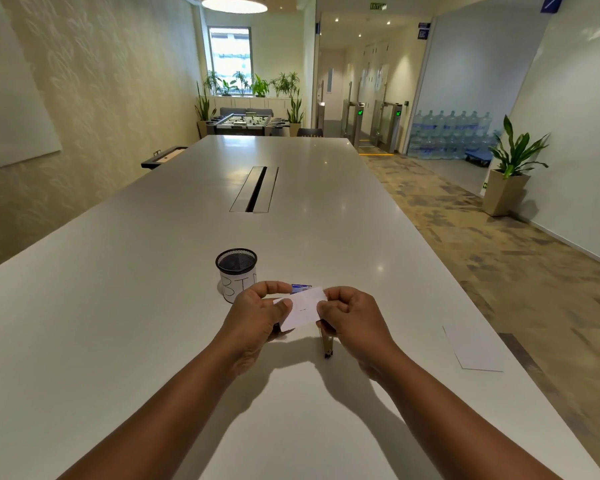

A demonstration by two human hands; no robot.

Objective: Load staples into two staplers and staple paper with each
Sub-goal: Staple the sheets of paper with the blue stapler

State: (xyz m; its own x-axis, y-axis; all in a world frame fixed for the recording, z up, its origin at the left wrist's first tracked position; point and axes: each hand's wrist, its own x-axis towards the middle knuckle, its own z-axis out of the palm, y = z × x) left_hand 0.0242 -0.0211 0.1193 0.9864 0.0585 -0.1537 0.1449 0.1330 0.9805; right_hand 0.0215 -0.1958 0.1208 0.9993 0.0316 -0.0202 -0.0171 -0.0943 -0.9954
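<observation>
Long white table (153, 306), lower centre of frame: left hand (257, 317) and right hand (350, 317) pinch a small paper (303, 308) (two staple marks visible); mesh cup (236, 271) just behind.

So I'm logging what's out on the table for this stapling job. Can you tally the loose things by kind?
Paper pieces: 2 (one held, one lying at the right)
Mesh cup: 1
Blue box, partly hidden: 1
Stapler, mostly hidden under the right hand: 1
Total: 5
</observation>
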